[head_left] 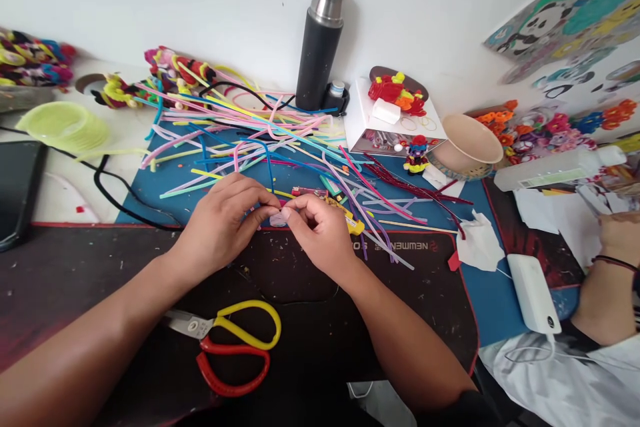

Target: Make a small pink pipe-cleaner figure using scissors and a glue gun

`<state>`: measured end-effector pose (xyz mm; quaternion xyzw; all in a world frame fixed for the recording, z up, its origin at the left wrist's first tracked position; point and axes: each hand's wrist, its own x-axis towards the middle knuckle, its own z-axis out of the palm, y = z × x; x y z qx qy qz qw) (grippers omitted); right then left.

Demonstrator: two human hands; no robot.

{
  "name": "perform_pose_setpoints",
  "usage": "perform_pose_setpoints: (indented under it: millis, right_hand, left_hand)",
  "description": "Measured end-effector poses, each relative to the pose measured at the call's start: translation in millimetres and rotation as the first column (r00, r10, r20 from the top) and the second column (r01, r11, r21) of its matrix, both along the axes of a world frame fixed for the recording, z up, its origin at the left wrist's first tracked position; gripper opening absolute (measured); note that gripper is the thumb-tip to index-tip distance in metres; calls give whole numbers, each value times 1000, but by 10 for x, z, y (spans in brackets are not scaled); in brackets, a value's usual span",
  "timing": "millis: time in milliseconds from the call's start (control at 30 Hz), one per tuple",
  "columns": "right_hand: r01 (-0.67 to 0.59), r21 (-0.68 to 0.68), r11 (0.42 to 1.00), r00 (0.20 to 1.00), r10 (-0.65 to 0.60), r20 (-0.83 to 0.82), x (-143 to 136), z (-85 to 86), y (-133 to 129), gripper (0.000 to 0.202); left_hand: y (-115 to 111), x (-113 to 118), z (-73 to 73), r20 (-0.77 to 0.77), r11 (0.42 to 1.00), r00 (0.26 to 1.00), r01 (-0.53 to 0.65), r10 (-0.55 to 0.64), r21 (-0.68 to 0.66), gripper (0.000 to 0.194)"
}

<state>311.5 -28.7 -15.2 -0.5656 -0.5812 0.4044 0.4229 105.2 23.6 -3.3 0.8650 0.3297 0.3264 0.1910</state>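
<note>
In the middle of the head view, my left hand and my right hand meet with their fingertips pinched together. Between them is a small pale, whitish-lilac piece, mostly covered by the fingers, so its exact kind is unclear. Scissors with one yellow and one red handle lie on the dark mat below my left hand. Just beyond my hands spreads a loose pile of coloured pipe cleaners. A yellow tool, partly hidden, rests beside my right hand.
A black thermos stands against the wall. To its right are a white box and a beige bowl. A pale green coil lies left. At right are a white power bank and another person's arm.
</note>
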Motion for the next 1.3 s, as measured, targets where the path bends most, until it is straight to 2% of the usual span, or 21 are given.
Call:
perform_pose_setpoints:
  millis: [167, 767, 1300]
  right_hand:
    - [17, -18, 1000, 999, -18, -47, 0, 30, -15, 21]
    - [20, -11, 1000, 998, -21, -58, -20, -9, -34, 22]
    - [16, 10, 1000, 998, -15, -56, 7, -36, -103, 15]
  left_hand:
    - [-5, -42, 20, 11, 1000, 1000, -8, 8, -22, 15]
    - [-50, -11, 45, 24, 1000, 1000, 5, -5, -25, 17]
    - [-66, -35, -22, 19, 1000, 1000, -2, 2, 17, 14]
